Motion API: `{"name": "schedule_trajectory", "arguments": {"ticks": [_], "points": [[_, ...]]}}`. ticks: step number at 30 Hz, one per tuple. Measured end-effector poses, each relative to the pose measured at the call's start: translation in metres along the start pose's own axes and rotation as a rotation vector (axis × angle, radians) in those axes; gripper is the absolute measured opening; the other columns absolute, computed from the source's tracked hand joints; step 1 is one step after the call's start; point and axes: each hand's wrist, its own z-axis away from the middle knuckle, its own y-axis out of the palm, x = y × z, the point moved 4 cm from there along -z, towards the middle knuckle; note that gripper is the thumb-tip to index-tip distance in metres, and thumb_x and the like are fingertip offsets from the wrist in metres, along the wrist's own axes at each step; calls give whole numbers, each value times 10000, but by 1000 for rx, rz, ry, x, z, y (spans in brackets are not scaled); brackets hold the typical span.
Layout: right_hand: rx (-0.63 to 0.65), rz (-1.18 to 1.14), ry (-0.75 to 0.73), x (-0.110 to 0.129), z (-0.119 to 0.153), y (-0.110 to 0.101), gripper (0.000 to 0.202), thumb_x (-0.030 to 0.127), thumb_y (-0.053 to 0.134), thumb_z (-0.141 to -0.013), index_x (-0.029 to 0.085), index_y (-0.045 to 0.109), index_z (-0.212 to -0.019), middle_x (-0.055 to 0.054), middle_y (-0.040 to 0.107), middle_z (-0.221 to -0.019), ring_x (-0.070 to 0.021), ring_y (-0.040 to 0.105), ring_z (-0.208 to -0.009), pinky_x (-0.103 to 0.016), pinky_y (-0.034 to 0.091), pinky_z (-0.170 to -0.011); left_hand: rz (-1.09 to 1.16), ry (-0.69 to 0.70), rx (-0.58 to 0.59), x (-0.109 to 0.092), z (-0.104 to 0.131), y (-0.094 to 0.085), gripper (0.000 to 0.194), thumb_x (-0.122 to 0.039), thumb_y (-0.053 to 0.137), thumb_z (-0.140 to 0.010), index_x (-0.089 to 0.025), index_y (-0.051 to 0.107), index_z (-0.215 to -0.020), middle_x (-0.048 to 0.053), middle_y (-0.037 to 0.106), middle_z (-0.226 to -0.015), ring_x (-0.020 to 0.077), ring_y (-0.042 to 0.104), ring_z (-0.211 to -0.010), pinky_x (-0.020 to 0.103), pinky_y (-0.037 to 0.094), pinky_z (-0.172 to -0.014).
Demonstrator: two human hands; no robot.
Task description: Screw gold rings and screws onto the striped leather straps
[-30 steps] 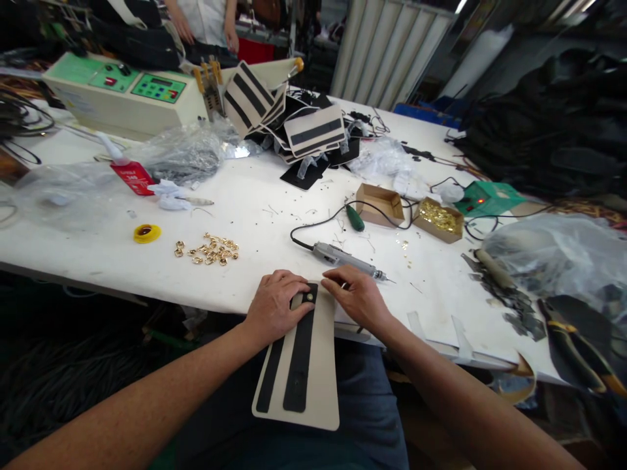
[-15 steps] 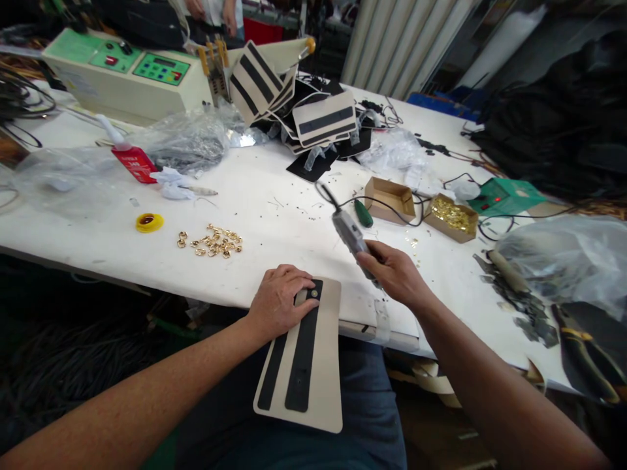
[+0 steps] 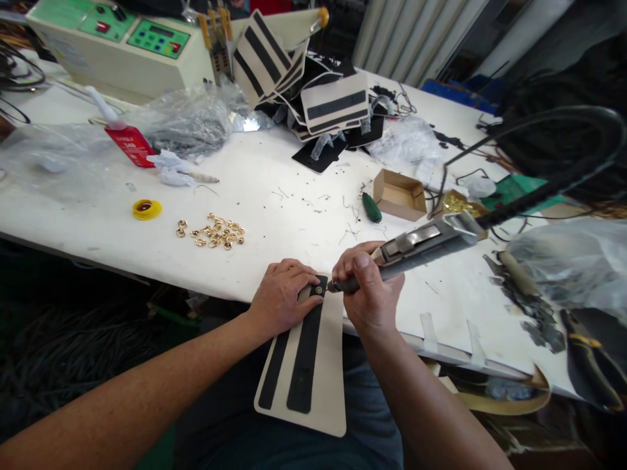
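A beige panel (image 3: 329, 385) with two black strips lies over my lap, its far end on the table edge. My left hand (image 3: 281, 297) grips that far end, fingers and thumb on either side of a small round metal fitting (image 3: 319, 290) on the longer black strip (image 3: 306, 356). My right hand (image 3: 371, 294) is wrapped round a grey corded electric screwdriver (image 3: 431, 243). The tool leans to the right, its narrow tip just beside the fitting; whether they touch, I cannot tell. Gold-coloured hardware pieces (image 3: 218, 232) lie on the table beyond my left hand.
Behind are a stack of similar panels (image 3: 336, 104) and a green-and-cream machine (image 3: 122, 55). A red bottle (image 3: 130, 145) and yellow tape roll (image 3: 147, 209) stand left. Rightward are a cardboard box (image 3: 399, 196), a green handle (image 3: 371, 207) and pliers (image 3: 590, 359). The screwdriver's cord (image 3: 548, 176) arcs rightward.
My right hand has brought the electric screwdriver down and left to the panel, turning its tip toward the metal fitting. My left hand keeps its grip on the panel. The view has shifted slightly.
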Motion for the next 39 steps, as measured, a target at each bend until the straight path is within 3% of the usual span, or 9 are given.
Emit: {"name": "schedule_trajectory", "arguments": {"ticks": [3, 12, 30, 39], "points": [[37, 117, -58, -6, 3, -3, 410, 519, 780, -856, 250, 504, -715, 32, 526, -654, -145, 524, -566, -305, 456, -524, 2, 2, 4, 1, 0, 0, 244, -342, 798, -858, -251, 744, -1078, 26, 765, -1206, 280, 597, -1222, 489, 440, -1017], [51, 55, -158, -24, 6, -2, 343, 416, 793, -876, 237, 527, -754, 31, 578, -695, -139, 555, -570, -306, 472, -517, 7, 1, 14, 1, 0, 0, 247, -342, 786, -870, -255, 740, -1097, 17, 763, -1211, 281, 591, -1218, 491, 434, -1018], [164, 110, -122, -33, 4, 1, 281, 400, 783, -855, 232, 570, -783, 44, 564, -612, -140, 554, -526, -292, 471, -472, -29, 22, -8, 3, 1, 2, 205, -373, 737, -907, -246, 730, -1068, 41, 767, -1170, 287, 608, -1193, 491, 451, -974], [246, 73, -136, -33, 4, 5, 252, 322, 726, -912, 232, 549, -756, 44, 554, -612, -135, 533, -522, -286, 423, -482, -26, 12, 9, 2, 1, 3, 189, -377, 733, -912, -243, 731, -1044, 36, 770, -1178, 281, 605, -1200, 491, 440, -975]]}}
